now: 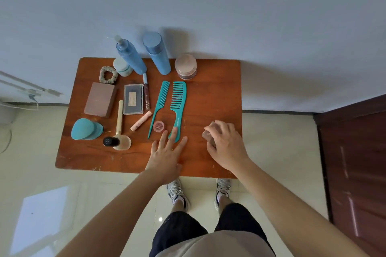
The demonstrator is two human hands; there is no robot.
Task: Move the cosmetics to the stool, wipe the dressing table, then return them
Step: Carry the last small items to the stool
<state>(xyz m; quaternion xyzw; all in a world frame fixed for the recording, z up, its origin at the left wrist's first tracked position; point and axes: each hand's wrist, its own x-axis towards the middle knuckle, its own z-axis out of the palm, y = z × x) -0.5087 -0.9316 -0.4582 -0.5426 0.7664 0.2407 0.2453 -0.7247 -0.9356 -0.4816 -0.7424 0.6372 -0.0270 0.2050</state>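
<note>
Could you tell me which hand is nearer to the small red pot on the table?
Left. The left hand spreads just short of the red pot; the right hand sits farther right, beyond the wide comb, gripping a brownish item.

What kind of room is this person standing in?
Probably a home dressing corner: a small brown wooden table against a pale wall holds a tall blue plastic bottle and a wide-toothed teal plastic comb.

Wood table [211,94] w/ combs [178,100], bottles [159,56]
</note>
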